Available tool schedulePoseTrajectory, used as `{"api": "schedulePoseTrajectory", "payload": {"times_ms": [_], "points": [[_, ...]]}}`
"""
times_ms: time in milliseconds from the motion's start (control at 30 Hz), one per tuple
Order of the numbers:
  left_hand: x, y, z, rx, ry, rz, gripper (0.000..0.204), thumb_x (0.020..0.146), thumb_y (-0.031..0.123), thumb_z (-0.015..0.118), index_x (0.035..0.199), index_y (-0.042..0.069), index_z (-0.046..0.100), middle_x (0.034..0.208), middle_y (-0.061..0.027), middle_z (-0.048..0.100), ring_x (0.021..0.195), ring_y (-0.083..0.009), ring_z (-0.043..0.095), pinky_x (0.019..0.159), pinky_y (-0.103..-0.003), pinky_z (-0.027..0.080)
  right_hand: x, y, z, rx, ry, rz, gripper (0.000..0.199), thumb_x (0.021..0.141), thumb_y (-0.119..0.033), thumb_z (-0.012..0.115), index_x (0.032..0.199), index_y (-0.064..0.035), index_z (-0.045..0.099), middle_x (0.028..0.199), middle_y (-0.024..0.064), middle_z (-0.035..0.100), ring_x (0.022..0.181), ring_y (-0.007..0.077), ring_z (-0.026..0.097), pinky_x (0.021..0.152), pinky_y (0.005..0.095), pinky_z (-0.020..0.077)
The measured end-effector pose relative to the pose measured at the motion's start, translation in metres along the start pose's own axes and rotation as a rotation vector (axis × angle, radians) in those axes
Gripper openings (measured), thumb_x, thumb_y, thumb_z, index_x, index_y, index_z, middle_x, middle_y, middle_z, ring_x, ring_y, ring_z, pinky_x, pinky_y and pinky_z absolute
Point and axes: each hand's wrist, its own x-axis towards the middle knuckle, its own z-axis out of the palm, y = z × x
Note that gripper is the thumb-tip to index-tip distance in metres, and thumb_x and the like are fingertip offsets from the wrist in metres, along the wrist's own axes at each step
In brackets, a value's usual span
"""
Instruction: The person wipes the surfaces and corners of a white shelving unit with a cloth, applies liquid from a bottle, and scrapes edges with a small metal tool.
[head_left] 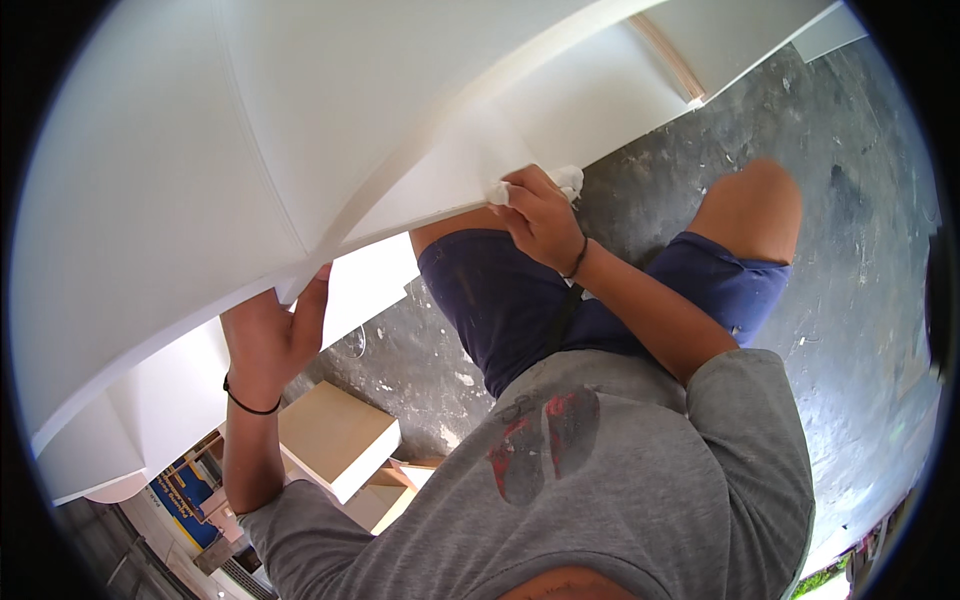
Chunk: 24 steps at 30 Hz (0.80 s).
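Observation:
A large white piece of furniture (pixel 150 150) with a curved edge fills the upper left. My right hand (pixel 538 215) is closed around a crumpled white cloth (pixel 570 182), at the lower edge of a white panel (pixel 440 185). Part of the cloth bulges past the fingers on both sides. My left hand (pixel 270 330) reaches up under the curved edge. Its thumb shows beside that edge, while the other fingers are hidden behind the furniture, so I cannot see what they grip.
My bare knees and blue shorts (pixel 480 290) are below the panel, above a worn grey floor (pixel 850 270). A pale box-like piece (pixel 340 430) stands by my left forearm. A wooden strip (pixel 668 60) runs along the panel at the upper right.

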Motion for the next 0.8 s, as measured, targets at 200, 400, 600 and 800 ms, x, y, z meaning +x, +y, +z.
{"api": "schedulePoseTrajectory", "payload": {"times_ms": [200,400,600,800], "points": [[0.001,-0.001,0.001,-0.026,0.041,0.018,0.021,0.083,0.007,0.066,0.103,-0.001,0.064,0.091,-0.0177,0.065,0.075,-0.0364,0.062,0.066,-0.041,0.047,0.008,-0.012,0.0,0.03,-0.012,-0.017,0.01,0.082,0.0,0.065,0.091,-0.0024,0.063,0.091,0.0115,0.059,0.079,0.0269,0.059,0.066,0.0326,0.0473],[-0.005,-0.002,-0.003,-0.02,-0.054,-0.064,0.027,0.088,0.012,0.065,0.109,-0.003,0.061,0.103,-0.0203,0.063,0.091,-0.0353,0.061,0.082,-0.04,0.046,0.011,-0.018,0.001,0.048,-0.002,-0.035,0.011,0.08,0.0,0.065,0.09,-0.003,0.062,0.091,0.0117,0.059,0.079,0.0266,0.058,0.066,0.0333,0.0473],[-0.002,0.0,-0.003,-0.01,-0.052,-0.041,0.026,0.088,0.012,0.065,0.109,-0.003,0.061,0.1,-0.0199,0.064,0.089,-0.0355,0.061,0.08,-0.041,0.047,0.009,-0.01,0.001,-0.002,0.009,-0.034,0.012,0.078,0.0,0.066,0.089,-0.0032,0.062,0.091,0.0105,0.059,0.079,0.0256,0.058,0.065,0.0332,0.0468],[-0.004,-0.001,-0.002,-0.035,-0.01,-0.054,0.023,0.085,0.01,0.066,0.104,-0.001,0.063,0.091,-0.0181,0.064,0.077,-0.0351,0.062,0.069,-0.04,0.047,0.038,-0.041,0.004,0.111,-0.007,-0.159,0.011,0.079,-0.001,0.066,0.088,-0.0025,0.062,0.091,0.0112,0.059,0.08,0.026,0.058,0.065,0.0341,0.047]]}}
